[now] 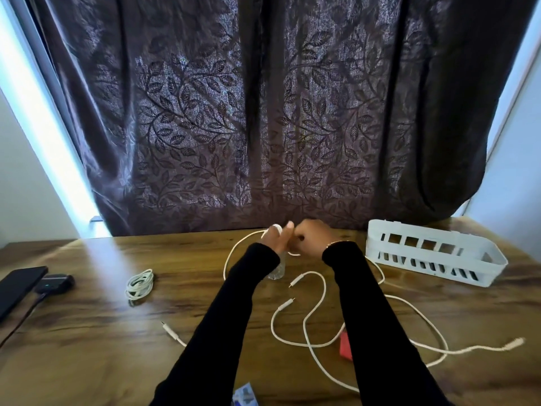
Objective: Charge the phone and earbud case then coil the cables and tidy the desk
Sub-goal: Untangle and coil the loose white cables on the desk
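- Presently my left hand [276,240] and right hand [310,237] meet at the desk's [117,332] far edge, fingers curled, pinching a white cable [314,300].
- Coiled cable [140,284] lies left.

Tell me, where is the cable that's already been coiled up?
The coiled white cable lies on the wooden desk in the left half of the head view, between the dark phone at the left edge and the person's left sleeve.

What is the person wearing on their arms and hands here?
Both arms are covered by long, plain black sleeves that end at the wrists. The left hand and right hand are bare, with no gloves. A thin bracelet shows at the right wrist, just beyond the cuff.
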